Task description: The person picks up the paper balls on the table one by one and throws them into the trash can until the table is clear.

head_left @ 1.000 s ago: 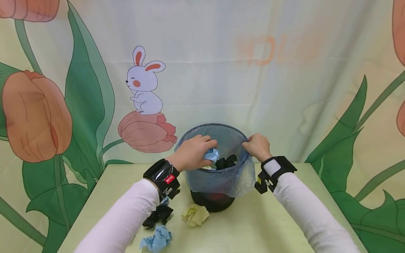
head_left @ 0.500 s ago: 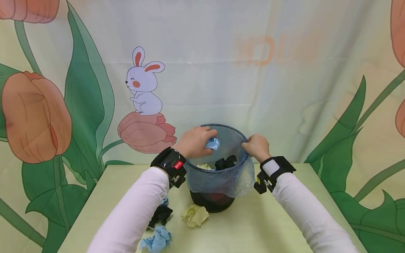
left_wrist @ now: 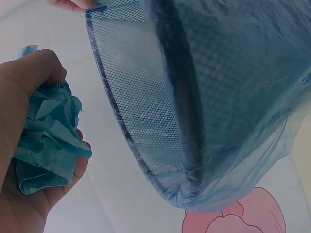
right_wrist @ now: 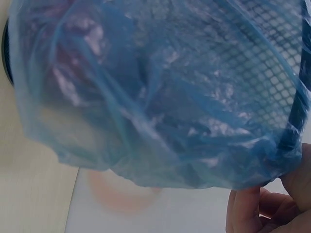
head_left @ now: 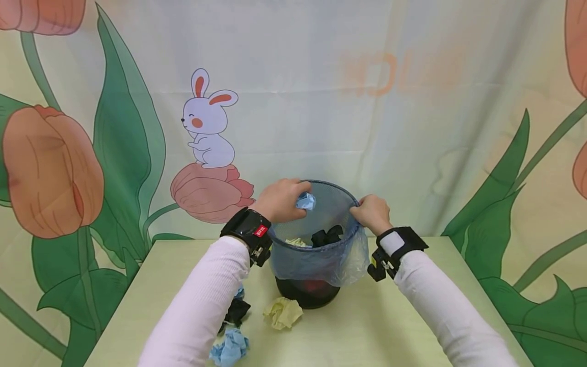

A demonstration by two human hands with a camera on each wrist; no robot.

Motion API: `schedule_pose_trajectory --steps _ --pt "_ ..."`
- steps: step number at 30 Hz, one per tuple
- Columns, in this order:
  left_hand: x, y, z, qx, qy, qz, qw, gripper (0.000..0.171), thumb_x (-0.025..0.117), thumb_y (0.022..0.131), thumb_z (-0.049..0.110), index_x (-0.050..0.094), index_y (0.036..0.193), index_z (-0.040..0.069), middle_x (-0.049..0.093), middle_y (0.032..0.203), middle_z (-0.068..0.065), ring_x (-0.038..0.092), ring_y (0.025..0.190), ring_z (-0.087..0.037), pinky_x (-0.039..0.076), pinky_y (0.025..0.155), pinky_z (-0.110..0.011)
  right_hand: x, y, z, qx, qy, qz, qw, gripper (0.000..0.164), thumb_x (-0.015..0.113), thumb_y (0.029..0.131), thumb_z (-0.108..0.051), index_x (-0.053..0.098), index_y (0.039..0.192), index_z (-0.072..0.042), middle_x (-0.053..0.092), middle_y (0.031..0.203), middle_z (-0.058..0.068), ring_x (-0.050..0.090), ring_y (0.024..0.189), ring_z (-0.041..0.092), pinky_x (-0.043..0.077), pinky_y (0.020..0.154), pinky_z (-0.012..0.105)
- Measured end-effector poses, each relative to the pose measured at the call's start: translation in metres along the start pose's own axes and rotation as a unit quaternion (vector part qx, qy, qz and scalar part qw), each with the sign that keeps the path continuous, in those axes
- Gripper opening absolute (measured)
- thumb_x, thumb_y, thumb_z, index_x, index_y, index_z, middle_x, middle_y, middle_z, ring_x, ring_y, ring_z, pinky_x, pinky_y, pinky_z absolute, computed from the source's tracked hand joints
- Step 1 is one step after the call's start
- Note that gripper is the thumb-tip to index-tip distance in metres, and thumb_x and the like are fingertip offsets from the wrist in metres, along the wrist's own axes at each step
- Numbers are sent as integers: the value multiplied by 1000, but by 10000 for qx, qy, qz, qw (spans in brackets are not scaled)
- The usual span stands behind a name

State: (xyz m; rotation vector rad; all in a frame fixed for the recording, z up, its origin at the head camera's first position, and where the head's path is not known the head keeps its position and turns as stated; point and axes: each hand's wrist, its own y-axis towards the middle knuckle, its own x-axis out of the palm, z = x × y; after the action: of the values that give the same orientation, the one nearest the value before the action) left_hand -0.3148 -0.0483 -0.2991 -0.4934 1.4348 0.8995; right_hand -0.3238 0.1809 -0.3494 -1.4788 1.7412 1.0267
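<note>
Above the left side of the trash can's rim, my left hand [head_left: 282, 200] grips a crumpled piece of blue paper [left_wrist: 51, 131], its fingers and thumb curled round it. My right hand [head_left: 373, 211] pinches the right edge of the mesh trash can [head_left: 307, 295], which is lined with a thin blue plastic bag [right_wrist: 146, 97] folded over the rim. Inside the can lie a black crumpled piece [head_left: 326, 236] and a pale yellow one [head_left: 297, 242]. The can stands upright on the table.
On the table [head_left: 390, 326], a yellow crumpled paper [head_left: 283, 312] lies in front of the can. Left of it are a black crumpled piece [head_left: 237, 311] and a blue crumpled paper [head_left: 231, 347], partly behind my left sleeve. A printed curtain [head_left: 312, 117] hangs behind.
My left hand has risen from low over the can's near rim, carrying the blue paper up and away. The yellow piece inside shows more now. My right hand stays at the rim.
</note>
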Motion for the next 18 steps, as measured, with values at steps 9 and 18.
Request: schedule_pose_trajectory --steps 9,18 --pt "2 -2 -4 -49 -99 -46 9999 40 67 78 25 55 115 14 57 102 -3 52 83 -18 47 67 -29 1 1 0 76 34 -39 10000 34 50 73 -8 31 45 -17 23 44 -6 18 39 8 12 42 21" --pt "6 -3 -7 -10 -170 -183 9997 43 64 80 30 54 119 16 56 103 -2 51 82 -16 45 65 -28 1 2 1 38 43 -40 10000 35 50 73 -8 31 45 -17 23 44 -6 18 39 8 12 42 21"
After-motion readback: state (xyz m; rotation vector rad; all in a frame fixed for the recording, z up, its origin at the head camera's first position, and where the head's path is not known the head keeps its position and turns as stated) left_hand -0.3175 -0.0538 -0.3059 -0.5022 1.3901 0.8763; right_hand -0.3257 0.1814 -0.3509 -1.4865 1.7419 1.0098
